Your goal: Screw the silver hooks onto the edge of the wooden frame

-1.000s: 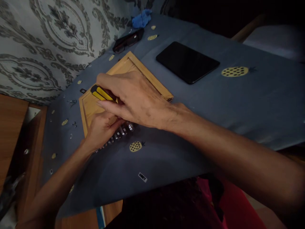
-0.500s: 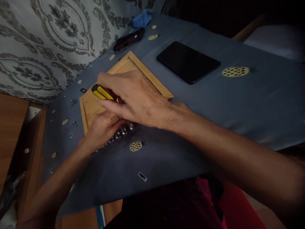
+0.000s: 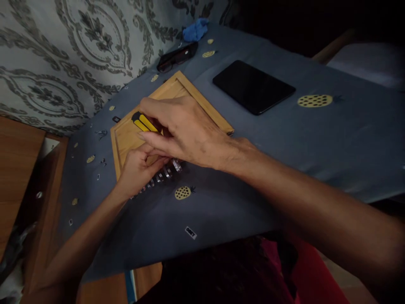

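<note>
My right hand (image 3: 193,133) is wrapped round the yellow-and-black handle of a screwdriver (image 3: 146,122), over the middle of a framed wooden board (image 3: 126,135). Its shaft and tip are hidden behind my fingers. Below it, my left hand (image 3: 137,169) is closed at the board's near edge, its fingertips close together under the right hand. Whatever those fingertips pinch is hidden. A row of shiny metal hooks (image 3: 167,171) lines the near edge, beside my left fingers and partly covered by them.
A black tablet (image 3: 255,86) lies right of the board on the grey pineapple-print cloth (image 3: 221,207). Behind are dark glasses (image 3: 177,57) and a crumpled blue cloth (image 3: 195,30). Small metal pieces (image 3: 103,161) lie left, near a patterned curtain (image 3: 95,38).
The whole view has shifted slightly, so things appear a little further right. Both hands keep nearly the same place on the board, and the screwdriver stays in my right hand.
</note>
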Motion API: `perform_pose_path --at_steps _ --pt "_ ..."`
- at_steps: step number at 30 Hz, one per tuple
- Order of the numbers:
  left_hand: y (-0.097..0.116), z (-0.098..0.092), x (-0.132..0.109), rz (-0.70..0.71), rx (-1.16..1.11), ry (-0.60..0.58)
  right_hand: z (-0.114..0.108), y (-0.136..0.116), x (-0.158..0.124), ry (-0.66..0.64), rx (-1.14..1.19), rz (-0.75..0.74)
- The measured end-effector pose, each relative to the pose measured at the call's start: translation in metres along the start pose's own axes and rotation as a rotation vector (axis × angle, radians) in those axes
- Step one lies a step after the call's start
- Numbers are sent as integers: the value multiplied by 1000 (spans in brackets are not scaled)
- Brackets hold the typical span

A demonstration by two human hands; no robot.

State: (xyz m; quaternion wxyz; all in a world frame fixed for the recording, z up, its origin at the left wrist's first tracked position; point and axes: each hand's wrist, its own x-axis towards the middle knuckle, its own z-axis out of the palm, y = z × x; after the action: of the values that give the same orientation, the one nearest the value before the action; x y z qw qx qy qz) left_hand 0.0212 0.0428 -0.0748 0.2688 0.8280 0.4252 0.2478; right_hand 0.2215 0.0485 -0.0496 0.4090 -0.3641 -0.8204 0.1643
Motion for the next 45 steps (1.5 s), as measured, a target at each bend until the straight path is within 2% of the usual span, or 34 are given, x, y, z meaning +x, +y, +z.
perform_pose_path --at_steps 6,18,26,28,30,34,38,45 --pt "7 7 -6 -17 -93 40 3 4 -2 53 94 -43" --pt "12 9 -24 70 92 71 6 7 -3 112 106 -54" --pt "16 4 -30 -100 -45 88 10 11 -4 139 105 -75" --pt "15 4 -33 -114 23 105 10 11 -4 147 112 -82" --pt "15 5 -35 -93 184 111 11 12 -4 142 92 -70" --pt "22 11 -36 -78 441 56 11 11 -3 149 46 -57" --pt "28 17 -32 -88 495 42 11 11 -3 168 43 -74" --pt "26 24 -30 -103 461 37 11 12 -3 175 42 -67"
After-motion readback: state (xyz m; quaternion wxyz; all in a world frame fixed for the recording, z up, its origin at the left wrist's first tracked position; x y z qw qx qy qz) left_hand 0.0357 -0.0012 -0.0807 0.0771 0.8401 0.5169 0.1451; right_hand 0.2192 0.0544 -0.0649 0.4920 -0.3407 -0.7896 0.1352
